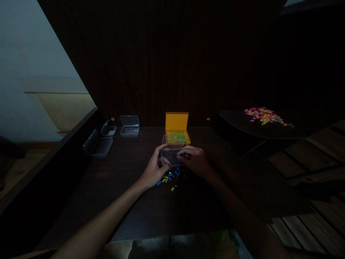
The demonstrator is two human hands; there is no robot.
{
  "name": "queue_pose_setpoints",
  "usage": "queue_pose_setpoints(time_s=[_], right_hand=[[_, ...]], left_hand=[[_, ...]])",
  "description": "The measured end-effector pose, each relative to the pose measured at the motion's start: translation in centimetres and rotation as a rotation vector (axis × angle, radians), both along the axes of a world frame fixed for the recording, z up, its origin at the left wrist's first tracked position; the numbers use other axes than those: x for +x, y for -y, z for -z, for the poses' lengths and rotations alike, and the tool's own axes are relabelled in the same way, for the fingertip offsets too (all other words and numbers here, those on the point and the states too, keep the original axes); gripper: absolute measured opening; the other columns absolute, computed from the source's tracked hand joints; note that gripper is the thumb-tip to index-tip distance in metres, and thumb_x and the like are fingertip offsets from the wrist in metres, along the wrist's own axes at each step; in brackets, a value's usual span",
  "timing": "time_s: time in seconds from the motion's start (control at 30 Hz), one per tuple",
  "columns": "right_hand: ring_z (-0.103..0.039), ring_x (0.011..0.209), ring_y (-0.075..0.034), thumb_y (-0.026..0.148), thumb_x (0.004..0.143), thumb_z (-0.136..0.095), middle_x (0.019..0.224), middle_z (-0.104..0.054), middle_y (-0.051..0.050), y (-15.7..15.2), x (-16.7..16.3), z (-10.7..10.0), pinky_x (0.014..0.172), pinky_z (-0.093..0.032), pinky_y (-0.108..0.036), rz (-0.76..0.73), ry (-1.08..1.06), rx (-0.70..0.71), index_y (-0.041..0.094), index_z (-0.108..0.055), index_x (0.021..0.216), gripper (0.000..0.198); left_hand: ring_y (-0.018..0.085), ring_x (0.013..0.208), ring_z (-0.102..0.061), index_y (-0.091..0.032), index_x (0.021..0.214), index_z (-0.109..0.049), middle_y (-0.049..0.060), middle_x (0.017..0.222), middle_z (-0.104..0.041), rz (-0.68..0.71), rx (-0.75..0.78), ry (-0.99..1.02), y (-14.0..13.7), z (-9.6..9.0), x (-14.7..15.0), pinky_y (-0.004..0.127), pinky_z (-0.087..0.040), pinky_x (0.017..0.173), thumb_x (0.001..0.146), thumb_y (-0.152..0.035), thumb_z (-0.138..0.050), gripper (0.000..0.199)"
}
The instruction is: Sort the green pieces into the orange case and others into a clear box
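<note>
My left hand [156, 166] is wrapped round the left side of a clear plastic box [170, 157] whose lid stands raised at the back. Over the box's right part, my right hand [193, 158] has its fingers pinched together; whatever they hold is too small to make out. Below both hands lies a loose scatter of small blue and yellow pieces [172, 189] on the dark table. Just behind the clear box stands an open yellow case [176, 121], with many small green pieces [179, 136] inside. The clear lid overlaps its front edge from here.
Three open clear boxes stand at the left: one at the back [129, 131], one in the corner [109, 130] and one nearer [102, 146]. A pile of pink and yellow bits [264, 116] lies on a dark shelf [234, 120] at right. A raised edge [54, 158] bounds the left.
</note>
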State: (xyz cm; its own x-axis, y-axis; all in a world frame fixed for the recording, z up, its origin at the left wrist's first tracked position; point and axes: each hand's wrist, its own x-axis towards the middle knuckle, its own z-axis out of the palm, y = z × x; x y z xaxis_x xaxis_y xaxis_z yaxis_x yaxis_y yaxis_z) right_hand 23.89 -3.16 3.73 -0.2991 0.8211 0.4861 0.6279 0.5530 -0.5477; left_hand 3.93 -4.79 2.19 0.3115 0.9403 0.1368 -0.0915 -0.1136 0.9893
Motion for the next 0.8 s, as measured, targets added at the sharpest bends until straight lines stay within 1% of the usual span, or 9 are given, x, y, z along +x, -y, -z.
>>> queue_pose_setpoints(time_s=[0.13,0.33,0.43,0.63,0.8], right_hand=[[-0.059,0.062,-0.013,0.013,0.080,-0.067,0.073,-0.069,-0.003,-0.03,-0.06,0.24,0.062,-0.045,-0.025,0.006,0.027,0.015,0.019,-0.075,0.078,0.010],[-0.066,0.072,-0.017,0.015,0.082,-0.065,0.081,-0.073,-0.005,0.06,-0.16,0.41,0.068,-0.048,-0.028,-0.004,0.059,-0.018,0.020,-0.076,0.080,0.012],[-0.066,0.073,-0.017,0.014,0.082,-0.065,0.080,-0.073,-0.005,0.12,-0.23,0.38,0.068,-0.048,-0.028,0.004,0.076,-0.019,0.021,-0.076,0.080,0.013],[-0.064,0.069,-0.016,0.012,0.079,-0.067,0.077,-0.071,-0.004,0.18,-0.26,0.03,0.066,-0.045,-0.027,0.000,0.075,-0.044,0.020,-0.075,0.078,0.011],[-0.063,0.069,-0.016,0.012,0.078,-0.069,0.078,-0.071,-0.004,0.18,-0.18,0.08,0.066,-0.044,-0.027,-0.004,0.089,-0.052,0.019,-0.075,0.081,0.009]], left_hand=[[0.008,0.071,-0.060,-0.026,0.137,-0.040,0.011,0.132,-0.050,0.008,-0.003,-0.014,0.18,-0.04,0.10,0.026,-0.048,0.070,0.074,-0.018,-0.069,0.069],[0.009,0.073,-0.060,-0.024,0.137,-0.040,0.012,0.132,-0.051,0.020,-0.011,-0.004,0.19,0.14,0.15,0.028,-0.050,0.075,0.074,-0.019,-0.070,0.070],[0.008,0.072,-0.060,-0.024,0.137,-0.041,0.012,0.132,-0.051,0.029,-0.023,0.013,0.12,0.26,0.17,0.027,-0.050,0.074,0.074,-0.018,-0.070,0.070],[0.008,0.071,-0.060,-0.025,0.137,-0.040,0.011,0.132,-0.051,0.033,-0.033,0.029,0.09,0.29,0.18,0.026,-0.049,0.071,0.073,-0.015,-0.068,0.070],[0.008,0.072,-0.060,-0.024,0.136,-0.041,0.012,0.134,-0.049,0.029,-0.048,0.027,0.08,0.27,0.18,0.026,-0.049,0.072,0.072,-0.014,-0.068,0.070]])
